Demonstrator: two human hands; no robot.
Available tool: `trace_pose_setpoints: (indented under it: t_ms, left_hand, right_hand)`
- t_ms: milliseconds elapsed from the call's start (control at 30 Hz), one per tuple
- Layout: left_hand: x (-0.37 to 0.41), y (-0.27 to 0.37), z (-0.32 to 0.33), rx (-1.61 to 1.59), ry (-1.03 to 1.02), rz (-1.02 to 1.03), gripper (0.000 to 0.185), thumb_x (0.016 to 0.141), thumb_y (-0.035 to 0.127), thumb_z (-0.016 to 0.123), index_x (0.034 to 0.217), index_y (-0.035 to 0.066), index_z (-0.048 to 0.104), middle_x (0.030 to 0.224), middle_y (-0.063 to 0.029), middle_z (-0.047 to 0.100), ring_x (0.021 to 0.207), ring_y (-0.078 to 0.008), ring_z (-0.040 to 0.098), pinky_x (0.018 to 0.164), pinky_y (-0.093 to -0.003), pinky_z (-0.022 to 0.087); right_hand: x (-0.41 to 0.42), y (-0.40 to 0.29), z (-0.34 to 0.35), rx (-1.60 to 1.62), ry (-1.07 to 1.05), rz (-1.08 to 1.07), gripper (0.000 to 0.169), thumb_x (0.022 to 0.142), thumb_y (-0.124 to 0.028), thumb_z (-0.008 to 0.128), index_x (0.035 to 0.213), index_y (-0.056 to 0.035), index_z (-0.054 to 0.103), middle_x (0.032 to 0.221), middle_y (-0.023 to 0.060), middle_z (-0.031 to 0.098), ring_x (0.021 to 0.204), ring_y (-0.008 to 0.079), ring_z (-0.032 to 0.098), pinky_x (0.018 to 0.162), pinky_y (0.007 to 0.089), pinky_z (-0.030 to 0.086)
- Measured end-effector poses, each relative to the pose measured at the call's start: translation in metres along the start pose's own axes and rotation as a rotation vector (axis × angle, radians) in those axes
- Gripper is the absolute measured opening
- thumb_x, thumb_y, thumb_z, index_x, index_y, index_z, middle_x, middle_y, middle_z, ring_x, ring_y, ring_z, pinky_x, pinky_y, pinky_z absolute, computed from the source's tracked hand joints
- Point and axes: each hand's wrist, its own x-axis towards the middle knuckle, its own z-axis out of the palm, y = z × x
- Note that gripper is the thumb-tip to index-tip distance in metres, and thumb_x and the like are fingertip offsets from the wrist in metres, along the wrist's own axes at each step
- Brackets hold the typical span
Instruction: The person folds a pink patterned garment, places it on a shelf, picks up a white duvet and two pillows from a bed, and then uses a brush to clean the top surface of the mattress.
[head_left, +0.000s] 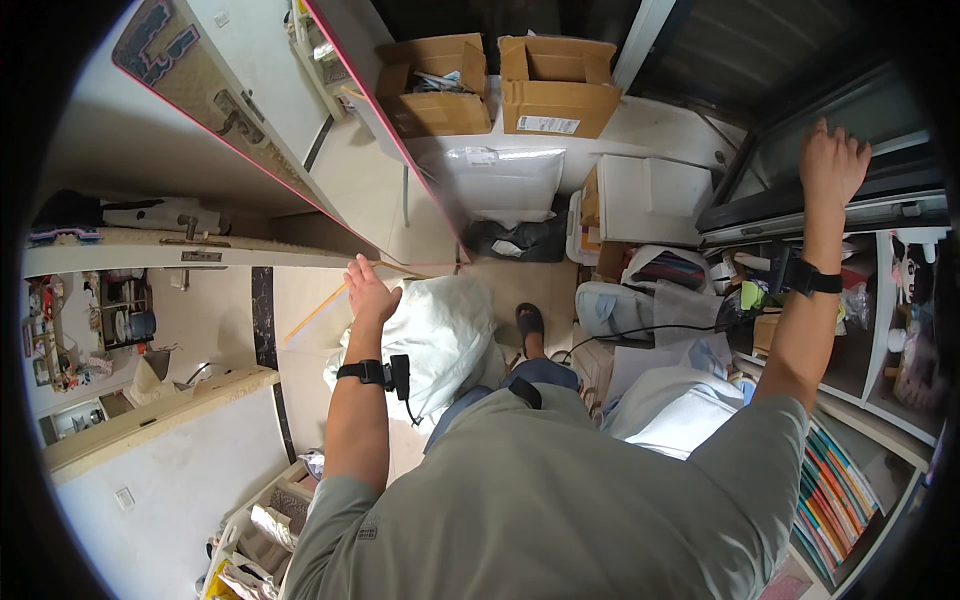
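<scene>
My left hand (369, 291) is held out with fingers slightly apart and nothing visible in it. Close beside it is a thin yellowish-brown strip (313, 313); I cannot tell whether the two touch. A large pale plastic bag (448, 322), bulging and crumpled, stands on the floor beyond that forearm. My right hand (834, 161) reaches up in front of a dark-framed window sash (780, 206). Its index finger is extended and the others are bent; contact with the glass is unclear. Each wrist wears a black strap with a small device.
Two open cardboard boxes (431, 105) (559, 90) stand on a white ledge. A pink-edged mirror (330, 187) rises at left, near a door edge (202, 251). At right are shelves (874, 322), books (836, 502) and a black cable (645, 330). A white box (652, 199) sits below the window.
</scene>
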Motion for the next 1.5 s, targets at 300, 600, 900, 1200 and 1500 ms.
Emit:
trace_pose_setpoints:
  t_ms: [300, 600, 900, 1200, 1500]
  left_hand:
    - [-0.008, -0.019, 0.011, 0.011, 0.013, 0.026, 0.105, 0.068, 0.038, 0.069, 0.141, 0.0, 0.004, 0.144, -0.0272, 0.012, 0.135, -0.0411, 0.008, 0.111, -0.0417, 0.01]
    - [-0.015, -0.009, 0.013, 0.029, -0.016, 0.214, 0.097, 0.071, 0.039, 0.065, 0.141, -0.002, 0.011, 0.146, -0.024, 0.012, 0.136, -0.0391, 0.005, 0.112, -0.0432, 0.004]
    - [-0.003, -0.007, 0.042, -0.309, 0.016, 0.352, 0.092, 0.07, 0.028, 0.065, 0.141, 0.001, 0.013, 0.147, -0.0219, 0.01, 0.137, -0.0362, 0.008, 0.111, -0.0407, 0.014]
    - [-0.04, -0.048, 0.048, -0.618, 0.172, 0.41, 0.081, 0.069, 0.028, 0.068, 0.132, -0.003, 0.028, 0.137, -0.0295, 0.028, 0.128, -0.0404, 0.027, 0.104, -0.0409, 0.029]
    - [-0.136, -0.154, 0.029, -0.76, 0.291, 0.115, 0.073, 0.074, 0.028, 0.066, 0.13, -0.006, 0.034, 0.136, -0.0328, 0.027, 0.128, -0.0421, 0.028, 0.105, -0.04, 0.028]
  right_hand:
    - [0.007, -0.011, -0.02, 0.029, -0.166, 0.007, 0.032, 0.082, -0.03, 0.052, 0.108, -0.0152, 0.063, 0.088, 0.0061, 0.064, 0.087, 0.0233, 0.061, 0.093, 0.0422, 0.036]
    - [-0.031, -0.006, -0.108, 0.606, -0.419, 0.112, 0.045, 0.086, -0.038, 0.052, 0.123, -0.0119, 0.052, 0.115, 0.0165, 0.056, 0.106, 0.0345, 0.053, 0.089, 0.0416, 0.043]
    - [-0.144, -0.019, -0.338, 1.044, -0.25, 0.108, 0.046, 0.088, -0.031, 0.057, 0.125, -0.0056, 0.05, 0.122, 0.0161, 0.054, 0.112, 0.0258, 0.053, 0.092, 0.0308, 0.04]
    - [-0.231, -0.003, -0.406, 1.307, -0.37, 0.26, 0.042, 0.088, -0.022, 0.06, 0.123, 0.0004, 0.051, 0.112, 0.0148, 0.06, 0.1, 0.0162, 0.056, 0.086, 0.0274, 0.042]
    - [-0.272, -0.064, -0.383, 1.588, -0.533, 0.132, 0.042, 0.084, -0.022, 0.064, 0.118, 0.0011, 0.054, 0.098, 0.0147, 0.064, 0.09, 0.0174, 0.059, 0.078, 0.0279, 0.046]
